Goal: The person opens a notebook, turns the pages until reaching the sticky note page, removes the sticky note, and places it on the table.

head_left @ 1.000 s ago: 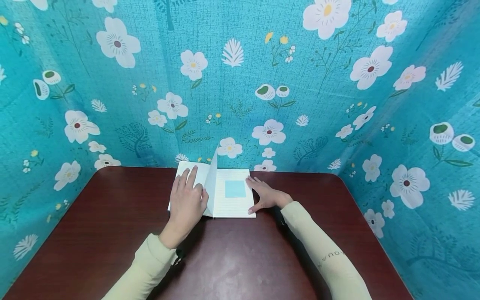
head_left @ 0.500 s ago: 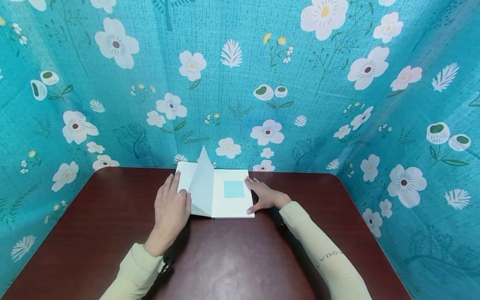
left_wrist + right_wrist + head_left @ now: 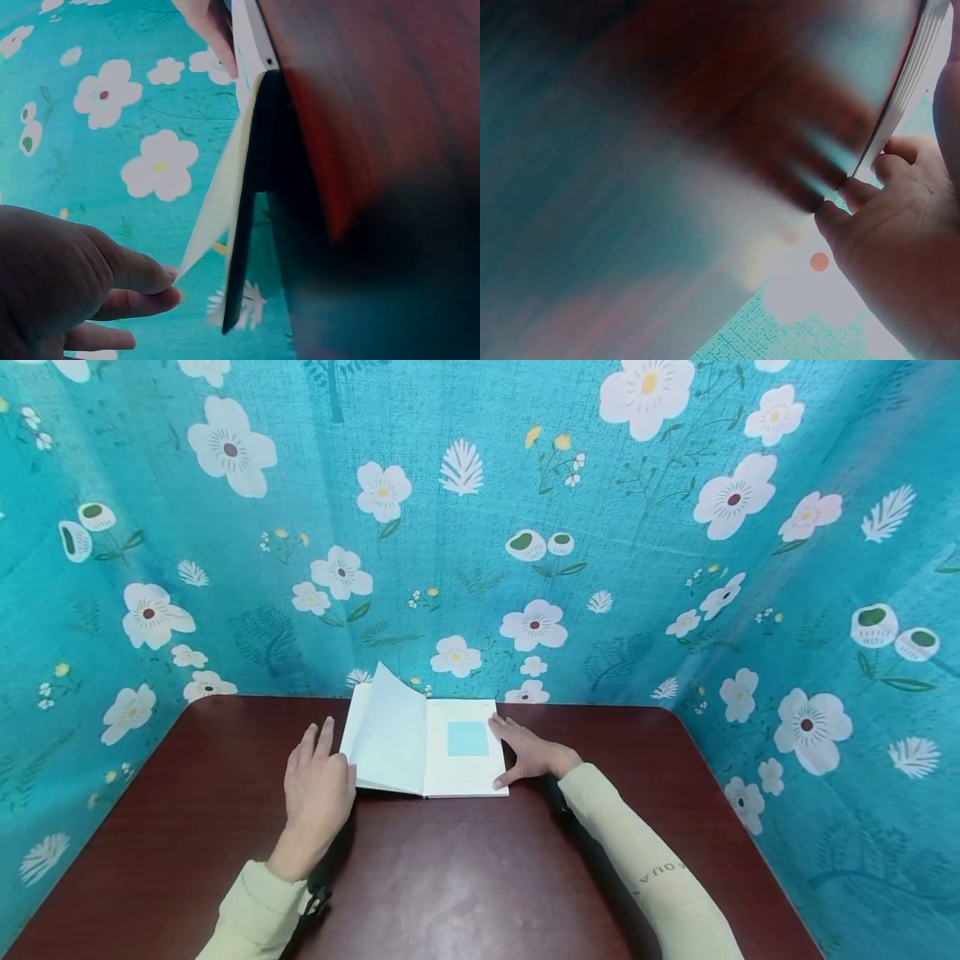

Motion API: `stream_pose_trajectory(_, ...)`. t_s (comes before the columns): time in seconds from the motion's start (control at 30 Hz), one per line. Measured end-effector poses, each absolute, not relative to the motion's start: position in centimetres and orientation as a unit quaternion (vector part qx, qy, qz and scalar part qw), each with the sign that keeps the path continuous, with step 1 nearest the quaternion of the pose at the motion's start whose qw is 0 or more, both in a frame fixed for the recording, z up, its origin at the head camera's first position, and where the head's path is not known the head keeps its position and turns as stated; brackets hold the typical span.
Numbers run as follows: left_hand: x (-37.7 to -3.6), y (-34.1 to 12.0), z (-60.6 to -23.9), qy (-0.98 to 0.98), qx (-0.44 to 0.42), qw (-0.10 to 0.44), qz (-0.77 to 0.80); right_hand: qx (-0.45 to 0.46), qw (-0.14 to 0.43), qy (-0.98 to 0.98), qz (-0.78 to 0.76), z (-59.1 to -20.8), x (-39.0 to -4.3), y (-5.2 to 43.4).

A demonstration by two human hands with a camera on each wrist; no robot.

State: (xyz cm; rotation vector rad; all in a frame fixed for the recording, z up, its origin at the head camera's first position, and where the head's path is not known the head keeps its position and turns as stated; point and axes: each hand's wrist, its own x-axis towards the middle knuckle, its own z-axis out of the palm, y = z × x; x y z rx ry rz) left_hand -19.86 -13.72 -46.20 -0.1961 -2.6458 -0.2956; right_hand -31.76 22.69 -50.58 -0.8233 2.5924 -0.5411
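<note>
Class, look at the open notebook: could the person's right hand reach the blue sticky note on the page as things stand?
Probably yes. The right hand rests at the notebook edge beside the blue sticky note, nothing lying between.

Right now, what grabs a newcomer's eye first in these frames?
The teal flower-print cloth walling in the dark red table stands out at once. At the table's far middle lies an open notebook, with a pale blue sticky note on its right page and one leaf lifted on the left. The left hand lies beside that leaf; the right hand rests at the right page's edge.
</note>
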Motion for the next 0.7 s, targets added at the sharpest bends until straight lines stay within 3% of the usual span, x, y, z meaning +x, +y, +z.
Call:
stream_pose_trajectory(0.37,-20.7,-15.1,-48.0,-0.975,-0.057,0.177,-0.119,-0.289,0.188,0.919,-0.193,-50.6,-32.0,22.8)
stream_pose_trajectory(0.7,-21.4,-15.2,-48.8,-0.992,-0.027,0.054,-0.113,-0.292,0.187,0.919,-0.188,-50.8,-32.0,22.8)
